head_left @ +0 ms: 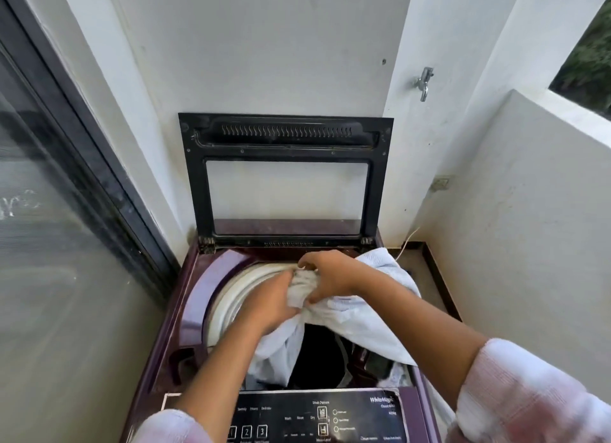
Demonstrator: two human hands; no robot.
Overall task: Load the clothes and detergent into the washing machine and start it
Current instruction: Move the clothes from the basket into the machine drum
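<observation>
- While we look down past the black control panel (317,416) at the near edge of the purple top-loading washing machine (193,297), both arms reach forward.
- Our left hand (271,302) and right hand (330,277) each clutch the bunched white cloth garment (360,317), which hangs into the drum (228,294) and drapes over its right rim.
- Beyond, the black glass-windowed lid (284,138) stands upright.

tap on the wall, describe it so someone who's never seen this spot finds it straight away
Find the purple washing machine with its black lid standing open against the white wall. Just above and right of the lid's top right corner, a small tap juts from the wall. It is the only shiny metal fitting there, its spout pointing down.
</observation>
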